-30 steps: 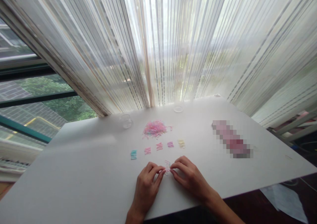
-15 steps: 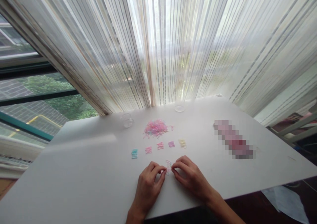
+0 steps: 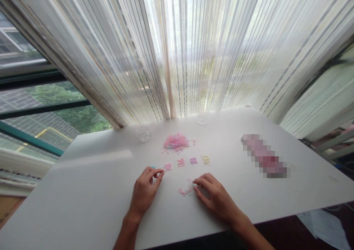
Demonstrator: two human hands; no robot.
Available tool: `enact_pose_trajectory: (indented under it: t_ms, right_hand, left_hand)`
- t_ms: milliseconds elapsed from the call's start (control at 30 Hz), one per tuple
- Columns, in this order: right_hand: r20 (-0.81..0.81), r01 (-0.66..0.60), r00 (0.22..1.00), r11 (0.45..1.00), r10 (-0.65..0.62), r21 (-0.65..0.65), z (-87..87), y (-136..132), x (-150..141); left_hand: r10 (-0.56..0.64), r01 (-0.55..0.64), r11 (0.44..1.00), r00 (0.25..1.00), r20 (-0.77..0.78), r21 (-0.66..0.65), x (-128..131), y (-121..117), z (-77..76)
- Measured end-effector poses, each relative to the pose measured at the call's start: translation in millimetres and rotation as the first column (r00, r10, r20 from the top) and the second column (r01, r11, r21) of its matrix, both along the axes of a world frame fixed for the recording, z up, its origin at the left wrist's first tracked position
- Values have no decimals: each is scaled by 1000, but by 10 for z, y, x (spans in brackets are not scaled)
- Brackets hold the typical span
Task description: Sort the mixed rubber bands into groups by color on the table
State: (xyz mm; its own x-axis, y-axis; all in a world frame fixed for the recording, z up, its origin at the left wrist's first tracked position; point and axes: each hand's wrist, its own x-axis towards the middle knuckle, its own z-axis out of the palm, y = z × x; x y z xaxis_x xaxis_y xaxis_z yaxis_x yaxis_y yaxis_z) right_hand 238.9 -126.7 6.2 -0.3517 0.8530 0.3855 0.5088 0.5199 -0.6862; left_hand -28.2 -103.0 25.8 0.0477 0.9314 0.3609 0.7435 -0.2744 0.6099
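Note:
Small thin pastel loops, which look like elastic bands, lie on the white table. My left hand is pinched, its fingertips at the lower left edge of a pink group of loops; what it holds is too small to make out. It partly hides a turquoise group. My right hand rests beside a small loose cluster of mixed loops, thumb and index finger slightly apart at its right edge. Further along the row lie a darker pink group, a purple group and a yellow group.
Behind the row is a large heap of mostly pink loops. A clear round container stands at the back left, and a clear lid-like disc lies at the back. A blurred-out pinkish object lies to the right. Curtains hang beyond the table.
My left hand has moved left and away from me, from the loose cluster to the pink group. My right hand has stayed by the cluster, which now shows more fully.

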Motion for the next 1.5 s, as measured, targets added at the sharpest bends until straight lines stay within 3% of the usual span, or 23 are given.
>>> enact_pose_trajectory:
  t_ms: [233,767,1000,1100,1200,1367,1500]
  right_hand:
    - [-16,-7,1000,1000,7,-7,-1,-1,6]
    - [-23,-4,1000,1000,4,-18,-8,-2,4]
    - [-21,5,1000,1000,-5,-22,7,-10,9]
    - [-21,12,1000,1000,-12,-29,-3,-3,10]
    - [-28,17,999,1000,-18,-24,-24,8,10]
    - [-36,25,999,999,-26,-30,-22,7,7]
    - [-34,26,999,999,-28,-45,-2,-7,5]
  left_hand:
    - [-16,21,999,992,126,-39,57,26,-51]
    - [25,-20,999,993,114,-50,90,12,-107]
    - [-53,66,995,986,157,-76,210,-5,45]
    - [-157,169,982,978,135,-88,316,101,147]
    - [-192,198,976,979,75,-86,403,263,181]
    - [-137,129,988,986,-95,-84,429,408,86]
    - [-141,137,990,984,-107,-45,356,384,6]
